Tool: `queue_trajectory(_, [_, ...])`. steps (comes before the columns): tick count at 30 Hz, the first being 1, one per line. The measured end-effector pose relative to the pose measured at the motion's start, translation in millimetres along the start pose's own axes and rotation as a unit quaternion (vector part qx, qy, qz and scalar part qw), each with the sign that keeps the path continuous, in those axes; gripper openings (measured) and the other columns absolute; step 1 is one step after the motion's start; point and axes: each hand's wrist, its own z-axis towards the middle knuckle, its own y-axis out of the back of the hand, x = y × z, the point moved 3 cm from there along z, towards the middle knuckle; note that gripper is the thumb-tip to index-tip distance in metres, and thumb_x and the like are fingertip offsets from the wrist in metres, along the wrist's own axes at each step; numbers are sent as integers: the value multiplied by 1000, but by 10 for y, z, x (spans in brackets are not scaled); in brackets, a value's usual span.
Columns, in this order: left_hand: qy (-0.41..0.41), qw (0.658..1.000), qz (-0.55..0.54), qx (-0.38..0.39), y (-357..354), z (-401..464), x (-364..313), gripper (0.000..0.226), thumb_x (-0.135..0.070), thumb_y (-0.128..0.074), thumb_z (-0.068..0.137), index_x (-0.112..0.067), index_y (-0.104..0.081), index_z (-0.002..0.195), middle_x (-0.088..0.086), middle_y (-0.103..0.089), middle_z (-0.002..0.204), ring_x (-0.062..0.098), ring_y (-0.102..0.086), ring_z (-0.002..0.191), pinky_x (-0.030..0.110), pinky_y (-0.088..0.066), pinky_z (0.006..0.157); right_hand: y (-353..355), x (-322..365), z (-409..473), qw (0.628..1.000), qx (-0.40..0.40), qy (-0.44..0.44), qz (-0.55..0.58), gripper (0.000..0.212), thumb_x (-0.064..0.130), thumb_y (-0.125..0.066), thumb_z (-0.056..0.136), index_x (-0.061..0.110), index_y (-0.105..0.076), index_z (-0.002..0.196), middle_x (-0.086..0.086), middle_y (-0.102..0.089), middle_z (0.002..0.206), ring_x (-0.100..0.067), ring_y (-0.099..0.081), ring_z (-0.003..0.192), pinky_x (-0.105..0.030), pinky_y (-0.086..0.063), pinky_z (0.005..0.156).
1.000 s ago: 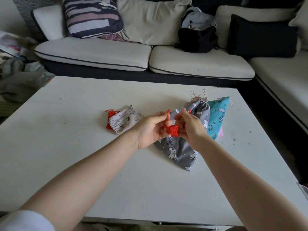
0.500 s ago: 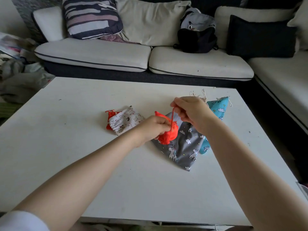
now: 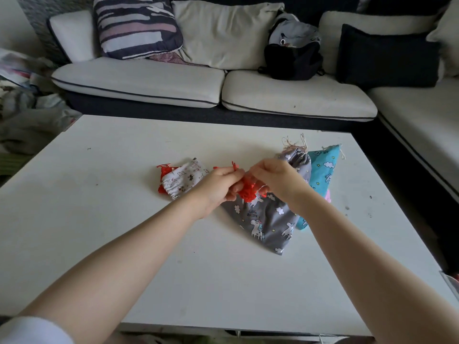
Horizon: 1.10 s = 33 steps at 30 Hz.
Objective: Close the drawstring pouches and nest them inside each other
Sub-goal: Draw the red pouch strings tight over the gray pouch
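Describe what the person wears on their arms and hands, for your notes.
Both forearms are bare. The left hand and right hand have no gloves, and no rings, watch or bracelets show. A white sleeve covers the left upper arm at the frame's bottom corner. No sleeve shows on the right arm.

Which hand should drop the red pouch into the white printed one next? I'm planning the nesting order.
Probably the left hand: the white printed pouch lies just beyond it on the table, while the right hand sits over the grey unicorn pouch. Both grip the red pouch.
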Motion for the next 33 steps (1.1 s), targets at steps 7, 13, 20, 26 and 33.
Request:
queue_trajectory(7, [-57, 997, 30, -53, 61, 24, -18, 27, -15, -41, 97, -9, -63, 82, -10, -47, 43, 16, -39, 57, 23, -32, 54, 5, -29, -15, 995, 9, 12, -103, 12, 11, -63, 83, 3, -70, 88, -1, -59, 58, -4, -50, 47, -13, -42, 52])
queue_trajectory(13, [-80, 993, 60, -70, 103, 18, -42, 29, -10, -43, 96, -12, -62, 74, -4, -52, 54, 15, -41, 57, 17, -34, 50, -3, 37, -40, 996, 55, -23, -73, 8, 14, -66, 82, 9, -67, 88, 1, -55, 57, -9, -47, 49, -19, -42, 52])
queue_trajectory(20, [-100, 985, 124, -61, 147, 47, -4, 27, -14, -44, 97, -1, -64, 85, -2, -52, 59, 13, -45, 59, 16, -35, 52, -64, 41, -73, 976, 63, 1, -206, 19, 24, -71, 77, 21, -62, 60, 4, -46, 51, -7, -38, 46, -15, -27, 44])
queue_trajectory(26, [-103, 985, 120, -62, 149, 26, -10, 32, -11, -45, 95, -7, -58, 66, -5, -55, 56, 12, -44, 55, 21, -35, 53, -9, 103, -62, 996, 83, -32, -31, 21, 10, -53, 88, 14, -56, 68, 0, -55, 62, -10, -48, 58, -18, -37, 53])
queue_trajectory(33, [-76, 997, 31, -13, 138, 1, -52, 18, -9, -46, 94, -1, -62, 89, -1, -65, 69, 12, -53, 67, 20, -40, 63, -15, 163, -81, 992, 126, 23, -10, 25, 14, -50, 93, 15, -62, 71, 2, -64, 69, -5, -56, 59, -18, -43, 57])
